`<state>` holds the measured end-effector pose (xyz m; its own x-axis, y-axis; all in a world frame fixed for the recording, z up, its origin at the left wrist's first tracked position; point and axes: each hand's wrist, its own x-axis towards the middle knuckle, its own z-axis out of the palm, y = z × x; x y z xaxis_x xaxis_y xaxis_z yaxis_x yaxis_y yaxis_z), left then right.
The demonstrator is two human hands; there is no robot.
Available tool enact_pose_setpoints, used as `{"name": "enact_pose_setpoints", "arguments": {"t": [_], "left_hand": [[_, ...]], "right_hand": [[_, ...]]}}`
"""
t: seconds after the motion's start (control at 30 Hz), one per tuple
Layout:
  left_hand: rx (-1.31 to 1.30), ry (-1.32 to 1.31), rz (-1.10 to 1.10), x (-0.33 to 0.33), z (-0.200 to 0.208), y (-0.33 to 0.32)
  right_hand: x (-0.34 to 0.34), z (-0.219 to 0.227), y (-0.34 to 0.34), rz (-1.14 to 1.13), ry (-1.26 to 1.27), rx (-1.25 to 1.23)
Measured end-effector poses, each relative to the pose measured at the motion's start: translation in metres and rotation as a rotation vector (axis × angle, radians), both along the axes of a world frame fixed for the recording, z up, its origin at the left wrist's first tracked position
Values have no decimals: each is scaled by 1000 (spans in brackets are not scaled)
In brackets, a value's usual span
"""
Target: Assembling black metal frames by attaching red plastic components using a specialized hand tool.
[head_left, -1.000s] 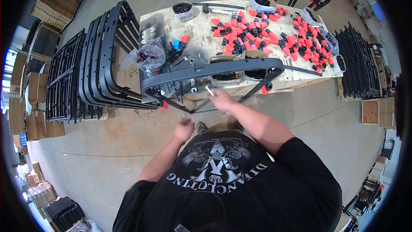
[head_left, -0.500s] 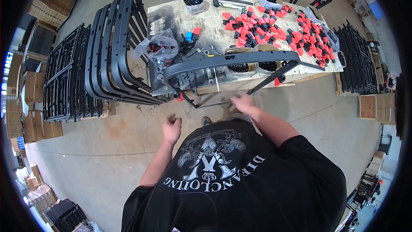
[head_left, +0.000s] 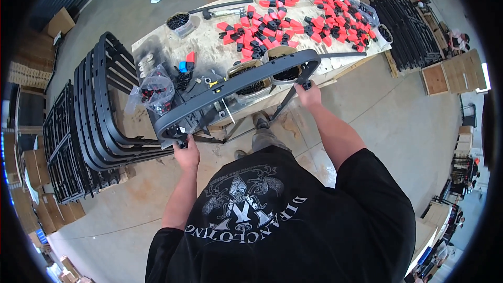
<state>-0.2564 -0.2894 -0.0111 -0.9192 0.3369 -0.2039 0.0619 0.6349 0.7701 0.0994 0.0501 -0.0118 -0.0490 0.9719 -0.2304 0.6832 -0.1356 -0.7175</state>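
Observation:
A black metal frame (head_left: 236,82) with rounded upper corners stands tilted at the table's near edge, its long top bar crossing in front of the tabletop. My left hand (head_left: 187,156) is closed round its left side, just under the corner, against a small black fitting. Higher up, my right hand (head_left: 309,95) grips the right side bar, also at a black fitting. Both sets of fingers are partly hidden behind the bars. Beyond the top bar are two boxes of small black parts (head_left: 250,88) and a pile of red-and-black plastic pieces (head_left: 262,29).
On the wooden table (head_left: 209,42) lie a clear plastic bag (head_left: 154,91), loose tools and another box of black parts (head_left: 179,22). Stacked curved black frames (head_left: 97,110) stand close on the left. Flat black frames (head_left: 403,26) are piled past the table's right end.
Both hands, previously off the upper sides of the frame, now hold them. The frame leans more, its left end lower and nearer me. My view has turned.

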Motion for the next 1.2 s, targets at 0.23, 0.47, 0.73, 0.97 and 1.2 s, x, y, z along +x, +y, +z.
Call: {"name": "enact_pose_setpoints", "arguments": {"t": [0.23,0.47,0.73,0.97,1.2], "left_hand": [[51,-66,37,-9,-19,-2],[-50,-18,-67,0,19,2],[-128,-110,-130,-23,-16,-12],[203,-222,34,-8,-31,-9],[-320,-704,-80,-19,42,-1]], "right_hand": [[0,24,4,130,-139,18],[-2,85,17,391,-488,-340],[34,21,19,365,257,-487],[34,-1,-14,35,1505,-786],[23,83,-12,-192,916,-870]]}}
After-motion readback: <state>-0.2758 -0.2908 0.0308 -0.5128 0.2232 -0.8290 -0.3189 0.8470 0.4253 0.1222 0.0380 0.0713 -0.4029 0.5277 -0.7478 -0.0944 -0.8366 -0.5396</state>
